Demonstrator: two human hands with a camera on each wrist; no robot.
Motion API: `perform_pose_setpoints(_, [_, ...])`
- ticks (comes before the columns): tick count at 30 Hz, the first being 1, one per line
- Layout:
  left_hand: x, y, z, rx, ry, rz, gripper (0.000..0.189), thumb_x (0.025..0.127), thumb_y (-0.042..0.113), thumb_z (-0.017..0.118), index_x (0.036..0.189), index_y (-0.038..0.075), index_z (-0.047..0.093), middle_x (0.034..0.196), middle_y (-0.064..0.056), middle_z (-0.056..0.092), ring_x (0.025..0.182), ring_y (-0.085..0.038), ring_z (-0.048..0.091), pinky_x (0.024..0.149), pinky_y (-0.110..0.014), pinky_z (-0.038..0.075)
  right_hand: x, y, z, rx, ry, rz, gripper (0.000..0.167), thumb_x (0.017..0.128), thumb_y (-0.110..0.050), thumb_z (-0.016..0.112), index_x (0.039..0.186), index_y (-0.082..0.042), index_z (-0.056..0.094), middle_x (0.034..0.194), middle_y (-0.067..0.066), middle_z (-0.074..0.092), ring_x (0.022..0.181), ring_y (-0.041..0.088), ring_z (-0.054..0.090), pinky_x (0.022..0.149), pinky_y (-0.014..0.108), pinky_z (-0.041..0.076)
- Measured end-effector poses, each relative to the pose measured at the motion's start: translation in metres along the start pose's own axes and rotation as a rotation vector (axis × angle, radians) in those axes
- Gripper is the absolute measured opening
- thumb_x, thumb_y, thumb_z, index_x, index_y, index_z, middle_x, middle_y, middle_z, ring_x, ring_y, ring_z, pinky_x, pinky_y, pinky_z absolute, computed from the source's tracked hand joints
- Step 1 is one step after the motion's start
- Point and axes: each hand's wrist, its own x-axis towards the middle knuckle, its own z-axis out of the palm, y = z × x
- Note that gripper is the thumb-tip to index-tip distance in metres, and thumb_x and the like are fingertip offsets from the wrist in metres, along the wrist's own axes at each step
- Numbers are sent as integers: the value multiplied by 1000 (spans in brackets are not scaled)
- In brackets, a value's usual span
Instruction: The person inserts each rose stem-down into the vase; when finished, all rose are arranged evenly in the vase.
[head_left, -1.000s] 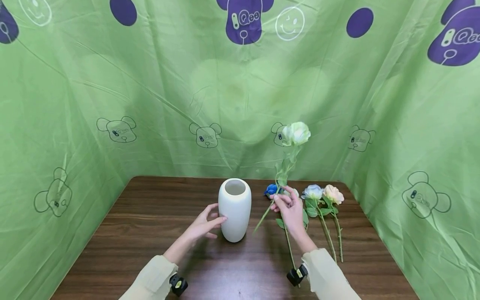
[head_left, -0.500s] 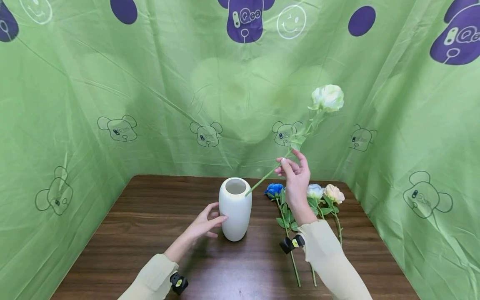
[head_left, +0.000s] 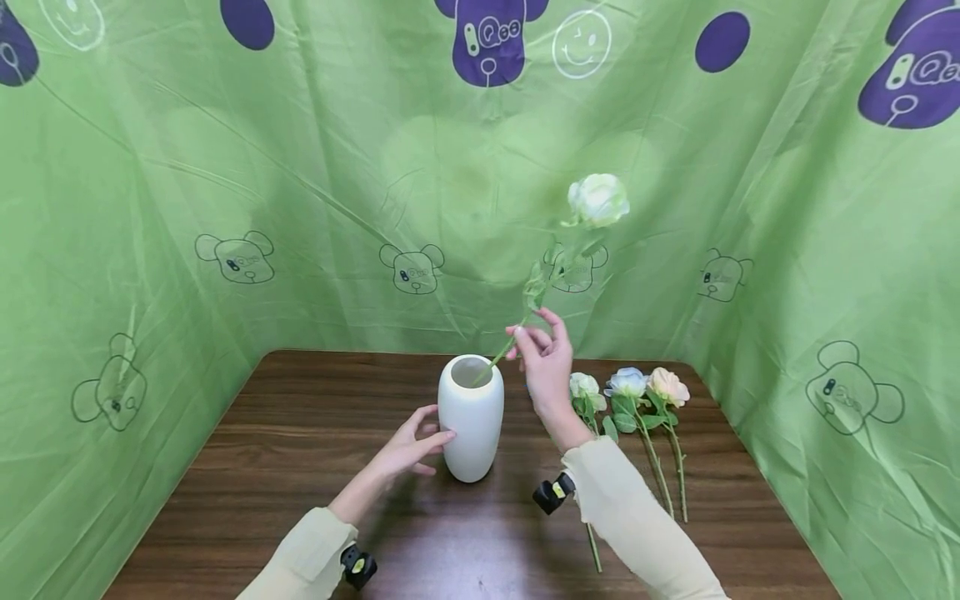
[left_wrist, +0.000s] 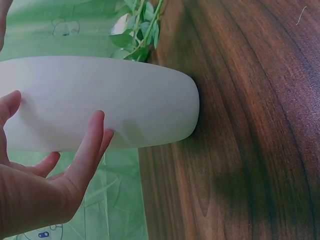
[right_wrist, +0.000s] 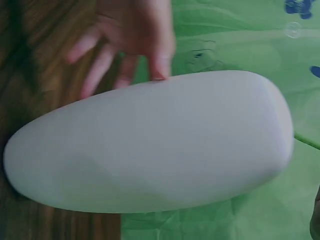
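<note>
A white vase stands upright on the table, its round mouth facing up. My left hand rests against its left side, thumb and spread, fairly straight fingers touching the wall; the left wrist view shows these fingers along the vase. Above and right of the vase, my right hand pinches the green stem of a white rose between thumb and fingers. The stem slants down to the left, its lower end inside the vase mouth. Its bloom leans up and right. The right wrist view shows the stem beside the rim.
On the right of the wooden table lie another white rose, a pale blue rose and a peach rose, stems toward me. The right hand hides most of a darker blue rose. A green printed curtain surrounds the table.
My right hand lifted the white rose from right of the vase, then moved left, bringing the stem's end from beside the rim into the mouth. The left hand and vase stayed put.
</note>
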Motion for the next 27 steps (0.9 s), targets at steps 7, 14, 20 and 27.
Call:
perform_pose_setpoints(7, [0, 0, 0, -6, -5, -2, 62, 83, 20, 62, 133, 5, 27, 124, -31, 35, 103, -49, 44, 62, -47, 50, -19, 5, 7, -322, -258, -32, 35, 85, 3, 55, 118, 1, 46, 86, 20, 63, 48, 15, 47, 42, 20, 37])
perform_pose_setpoints(14, [1, 0, -1, -3, -18, 3, 62, 84, 20, 61, 133, 4, 27, 121, -29, 37, 102, -49, 44, 62, -47, 50, -26, 2, 5, -508, -456, -91, 29, 84, 3, 56, 113, -2, 53, 83, 14, 65, 49, 14, 44, 43, 21, 32])
perform_pose_setpoints(20, [0, 0, -1, -1, -13, -4, 62, 84, 20, 61, 133, 4, 27, 121, -29, 38, 102, -49, 44, 62, -47, 50, -28, 0, 1, -541, -478, -30, 24, 86, 0, 55, 109, 1, 56, 86, 13, 65, 51, 21, 49, 43, 22, 36])
perform_pose_setpoints(27, [-1, 2, 0, -1, -14, -6, 62, 84, 20, 60, 133, 4, 26, 122, -31, 36, 103, -49, 43, 64, -47, 50, -25, 5, -16, -412, -392, 19, 21, 87, 0, 53, 107, 3, 56, 93, 21, 62, 51, 30, 51, 46, 28, 46])
